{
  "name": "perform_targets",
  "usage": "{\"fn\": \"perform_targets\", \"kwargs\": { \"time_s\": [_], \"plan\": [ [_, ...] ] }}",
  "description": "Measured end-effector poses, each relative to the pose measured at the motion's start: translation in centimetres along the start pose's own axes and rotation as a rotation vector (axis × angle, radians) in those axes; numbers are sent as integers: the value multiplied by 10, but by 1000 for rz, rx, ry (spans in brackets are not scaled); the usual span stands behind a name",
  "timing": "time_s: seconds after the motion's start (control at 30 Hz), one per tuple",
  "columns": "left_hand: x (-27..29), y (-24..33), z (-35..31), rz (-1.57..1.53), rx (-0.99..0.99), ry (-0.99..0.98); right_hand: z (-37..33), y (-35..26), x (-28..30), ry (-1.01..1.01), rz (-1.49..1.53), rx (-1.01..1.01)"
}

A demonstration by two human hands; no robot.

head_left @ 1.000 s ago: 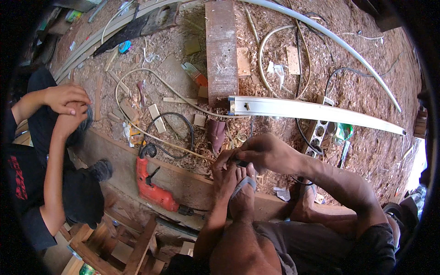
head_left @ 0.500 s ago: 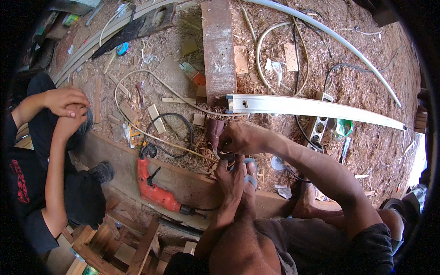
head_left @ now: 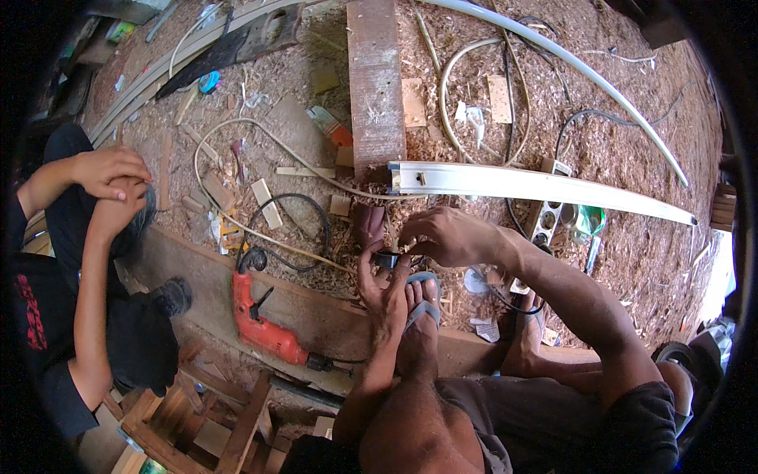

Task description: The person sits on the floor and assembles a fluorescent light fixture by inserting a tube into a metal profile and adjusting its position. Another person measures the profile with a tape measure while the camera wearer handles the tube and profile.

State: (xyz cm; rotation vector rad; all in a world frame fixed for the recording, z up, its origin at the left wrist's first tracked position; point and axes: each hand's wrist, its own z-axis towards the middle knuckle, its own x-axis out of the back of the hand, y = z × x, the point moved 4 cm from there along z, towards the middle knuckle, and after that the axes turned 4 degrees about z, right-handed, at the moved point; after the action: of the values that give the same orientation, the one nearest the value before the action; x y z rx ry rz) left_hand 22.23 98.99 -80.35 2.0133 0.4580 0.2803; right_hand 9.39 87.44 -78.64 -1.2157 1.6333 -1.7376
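Over the shavings in the middle, my left hand [head_left: 382, 289] holds a small dark object [head_left: 385, 259] between thumb and fingers; its kind is not clear. My right hand [head_left: 447, 237] is just right of it, fingers curled down and pinched together. A tiny pale bit shows at those fingertips, too small to name. Right behind my left fingers sits a maroon-brown object [head_left: 369, 225], partly covered by them. Beneath my hands is my sandalled foot [head_left: 421, 316].
A red power drill [head_left: 267, 332] lies left of my hands. Beyond them are a long white metal profile [head_left: 489, 180], a wooden plank [head_left: 377, 87] and looped cables. A power strip [head_left: 545, 225] is at right. Another person's clasped hands [head_left: 114, 182] rest at far left.
My right hand has drawn away to the right from the left hand. My left hand has shifted slightly left, and the dark object in it now shows more.
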Motion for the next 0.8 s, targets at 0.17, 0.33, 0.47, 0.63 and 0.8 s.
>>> {"fn": "perform_targets", "kwargs": {
  "time_s": [0.17,0.33,0.47,0.63,0.8],
  "plan": [
    [2,2,2,68,6,30,-3,7,-1,-63,-83,143],
    [3,4,3,74,105,52,-2,10,-3,-5,-67,176],
    [4,4,7,95,166,43,-2,11,-3,29,-95,186],
    [10,-2,16,172,211,-1,-2,9,-4,67,-96,211],
    [19,-14,22,145,108,130,0,8,-5,56,-45,184]
  ]
}}
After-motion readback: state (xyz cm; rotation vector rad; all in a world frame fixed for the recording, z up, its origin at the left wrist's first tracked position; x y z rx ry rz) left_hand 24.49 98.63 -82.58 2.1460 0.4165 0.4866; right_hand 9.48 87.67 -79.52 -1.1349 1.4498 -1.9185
